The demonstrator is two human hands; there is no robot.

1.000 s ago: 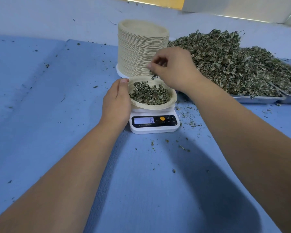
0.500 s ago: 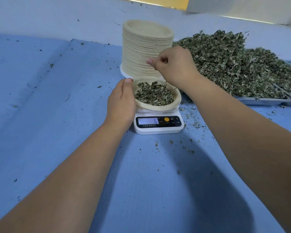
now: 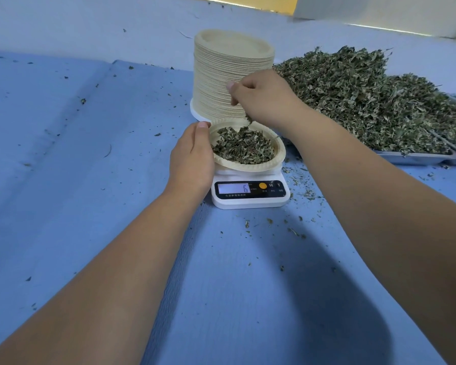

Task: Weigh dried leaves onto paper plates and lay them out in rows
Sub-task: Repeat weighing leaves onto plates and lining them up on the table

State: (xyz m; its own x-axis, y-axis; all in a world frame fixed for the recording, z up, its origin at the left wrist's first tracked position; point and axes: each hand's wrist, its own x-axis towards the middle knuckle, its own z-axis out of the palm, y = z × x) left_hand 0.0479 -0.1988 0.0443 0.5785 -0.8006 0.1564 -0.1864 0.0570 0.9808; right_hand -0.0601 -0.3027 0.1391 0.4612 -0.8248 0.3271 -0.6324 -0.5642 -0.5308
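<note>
Leaves first: the dried leaves (image 3: 244,147) are crumpled grey-green flakes and bits of stem, lying in a loose low mound that fills the well of a pale, shallow paper plate (image 3: 250,168). The plate sits on top of a small white scale (image 3: 250,202) in the middle of the blue cloth (image 3: 90,180), and its rim overhangs the scale's platform. The display (image 3: 233,188) shows a 6, with an orange button (image 3: 262,185) just beside it.

Your left hand (image 3: 192,159) lies against the plate's left edge with the thumb stretched along the rim. The other fingers are tucked out of sight under the hand, so you cannot tell whether they clasp the plate. Your right hand (image 3: 266,98) hovers over the plate's far side, fingers curled in and pinching a few of the dried leaves; one scrap dangles from the fingertips just above the mound.

A tall stack of plates (image 3: 229,75) stands right behind the scale, touching or nearly touching the loaded plate. To the right of the stack a big heap of leaves (image 3: 366,101) rests on a metal tray (image 3: 416,158). Crumbs (image 3: 295,230) are scattered over the cloth, thickest in front and to the right of the scale.

Your right wrist and forearm cross in front of the stack's lower right side and the near corner of the heap. Your left hand hides the plate's left rim and the scale's left side.
</note>
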